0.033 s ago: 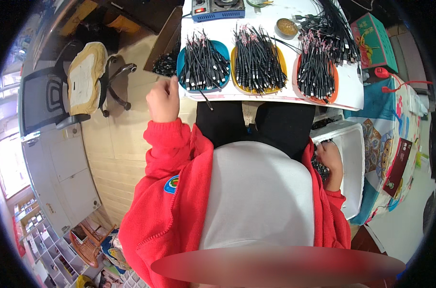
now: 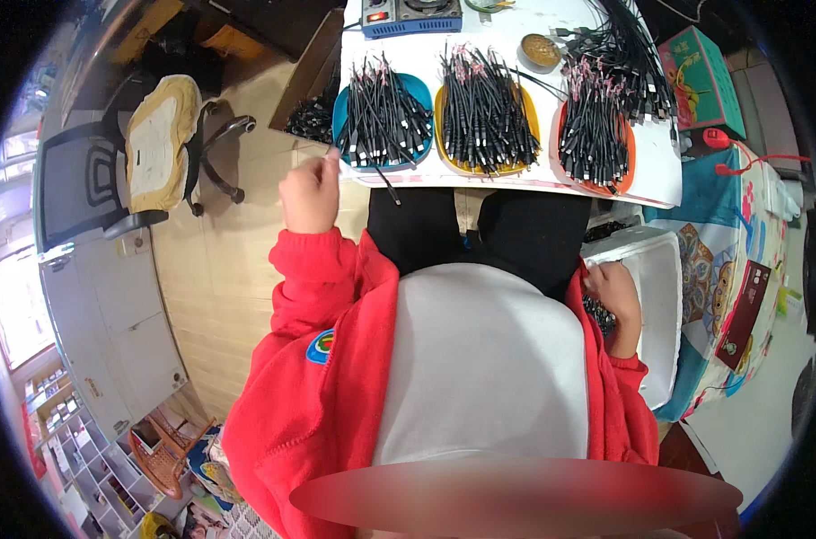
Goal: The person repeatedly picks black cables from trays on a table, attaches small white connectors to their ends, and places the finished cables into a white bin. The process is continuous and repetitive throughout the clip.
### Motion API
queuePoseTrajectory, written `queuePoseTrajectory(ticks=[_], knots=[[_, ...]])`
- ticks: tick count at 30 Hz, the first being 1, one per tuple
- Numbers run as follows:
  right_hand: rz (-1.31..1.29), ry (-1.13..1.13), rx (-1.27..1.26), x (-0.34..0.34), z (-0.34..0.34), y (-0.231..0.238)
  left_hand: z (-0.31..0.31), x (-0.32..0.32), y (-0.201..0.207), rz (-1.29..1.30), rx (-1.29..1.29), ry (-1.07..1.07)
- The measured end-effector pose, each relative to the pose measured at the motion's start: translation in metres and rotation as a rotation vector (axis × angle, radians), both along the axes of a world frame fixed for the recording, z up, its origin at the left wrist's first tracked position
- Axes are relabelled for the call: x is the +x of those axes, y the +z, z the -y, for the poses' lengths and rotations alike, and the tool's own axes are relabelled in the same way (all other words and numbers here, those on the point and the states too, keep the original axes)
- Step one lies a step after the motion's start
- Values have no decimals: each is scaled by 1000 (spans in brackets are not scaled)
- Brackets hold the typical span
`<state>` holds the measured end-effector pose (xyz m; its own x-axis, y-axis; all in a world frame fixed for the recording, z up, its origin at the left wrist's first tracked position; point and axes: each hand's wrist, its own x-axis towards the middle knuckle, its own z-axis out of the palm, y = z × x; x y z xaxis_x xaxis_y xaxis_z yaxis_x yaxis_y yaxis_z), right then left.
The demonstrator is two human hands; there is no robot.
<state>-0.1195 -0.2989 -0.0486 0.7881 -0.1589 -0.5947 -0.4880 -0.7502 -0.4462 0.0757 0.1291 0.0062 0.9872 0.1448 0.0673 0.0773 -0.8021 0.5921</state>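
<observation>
The black parts (image 2: 598,316) in the white box (image 2: 666,314) lie beside the curled right hand (image 2: 615,289), well apart from the curled left hand (image 2: 311,190) at the table (image 2: 657,171), though whether either hand holds anything, one cannot tell.

A smooth white tabletop (image 2: 652,169) spreads out, its near edge running close below three trays. The middle one, a yellow rounded-square plastic tray (image 2: 440,117), holds a dense bundle of thin black cables (image 2: 486,117) with pinkish far ends. Left of the yellow tray sits a blue rounded plastic tray (image 2: 420,85), likewise heaped, one cable (image 2: 388,184) poking past the tabletop's near edge. Right of the yellow tray, an orange rounded plastic tray (image 2: 630,160) is also full. Beyond the yellow tray: to the left, a blue box-shaped device (image 2: 412,30) with a red switch (image 2: 376,16); to the right, a small round bowl (image 2: 542,68) with brownish contents and, farther right, a loose pile of black connector cables (image 2: 639,85).
</observation>
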Motion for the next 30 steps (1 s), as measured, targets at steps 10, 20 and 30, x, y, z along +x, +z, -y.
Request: queuePoseTrajectory(ticks=[10,20,30], knots=[[417,602,97,109,-119,51,13,-20,-29,-399,-806,-103],[211,245,1015,133,-180,53,2,-77,11,-720,-1060,-327],[369,-32,1239,140,-186,71,28,-80,25,-455,-635,-691]])
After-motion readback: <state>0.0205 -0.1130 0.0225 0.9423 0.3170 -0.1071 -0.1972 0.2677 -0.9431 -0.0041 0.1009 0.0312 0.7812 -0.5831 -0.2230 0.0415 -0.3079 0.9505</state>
